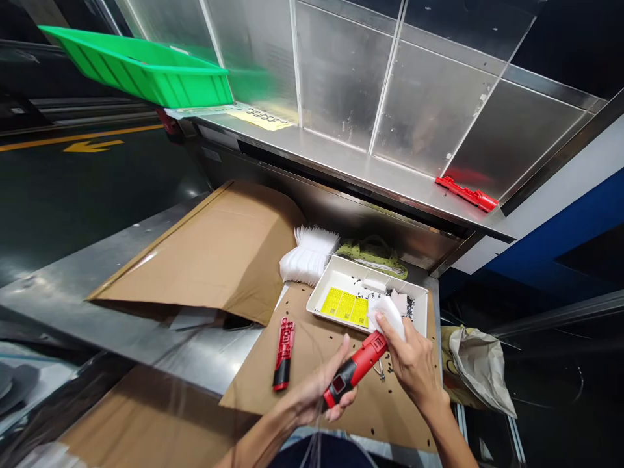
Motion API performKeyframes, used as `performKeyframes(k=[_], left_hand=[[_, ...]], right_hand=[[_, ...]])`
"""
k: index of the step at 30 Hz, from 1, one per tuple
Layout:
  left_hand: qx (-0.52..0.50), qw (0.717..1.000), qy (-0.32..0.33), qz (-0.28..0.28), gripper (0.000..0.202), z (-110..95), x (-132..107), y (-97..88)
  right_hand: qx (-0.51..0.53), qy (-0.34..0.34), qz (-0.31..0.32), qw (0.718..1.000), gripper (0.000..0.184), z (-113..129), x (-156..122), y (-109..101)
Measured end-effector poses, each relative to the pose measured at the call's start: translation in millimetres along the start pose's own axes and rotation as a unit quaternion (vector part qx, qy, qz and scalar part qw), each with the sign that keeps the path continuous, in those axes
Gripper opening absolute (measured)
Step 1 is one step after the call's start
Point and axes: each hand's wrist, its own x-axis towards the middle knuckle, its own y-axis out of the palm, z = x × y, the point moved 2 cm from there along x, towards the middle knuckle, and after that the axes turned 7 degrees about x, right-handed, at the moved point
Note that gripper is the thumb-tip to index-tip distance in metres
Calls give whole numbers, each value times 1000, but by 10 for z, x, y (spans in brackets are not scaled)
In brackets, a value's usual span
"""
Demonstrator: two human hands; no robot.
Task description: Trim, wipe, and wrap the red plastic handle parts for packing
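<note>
My left hand (pixel 322 390) grips the black lower end of a red-and-black handheld power tool (pixel 353 370). My right hand (pixel 414 364) pinches a white wipe (pixel 389 317) against the tool's red upper end. Both hands are over a brown cardboard sheet (pixel 312 383) strewn with small black screws. A second red-and-black tool housing (pixel 283 354) lies on that sheet, left of my hands. Just beyond my right hand stands a white tray (pixel 341 276) holding yellow labels and black screws.
A stack of white sheets (pixel 308 257) and a green pouch (pixel 370 255) lie behind the tray. A large cardboard flap (pixel 209 253) rests on the steel bench. Above are a steel shelf (pixel 351 153), a green bin (pixel 136 68) and a red part (pixel 467 194). A paper bag (pixel 480 370) sits right.
</note>
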Motion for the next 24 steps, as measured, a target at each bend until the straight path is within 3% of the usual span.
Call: performKeyframes(k=[6, 16, 19, 21, 24], left_hand=[[-20, 1000, 7, -15, 83, -33, 9, -35], [34, 999, 14, -28, 89, -24, 22, -63], [3, 999, 25, -36, 82, -31, 37, -80], [-64, 998, 10, -3, 73, -10, 55, -101], [-191, 975, -43, 108, 68, 76, 89, -133]], right_hand=[[-12, 9, -28, 1000, 42, -13, -47, -27], [41, 40, 13, 998, 43, -19, -4, 41], [41, 66, 21, 997, 45, -8, 6, 93], [69, 83, -4, 994, 47, 10, -14, 131], [117, 107, -59, 986, 45, 18, -62, 186]])
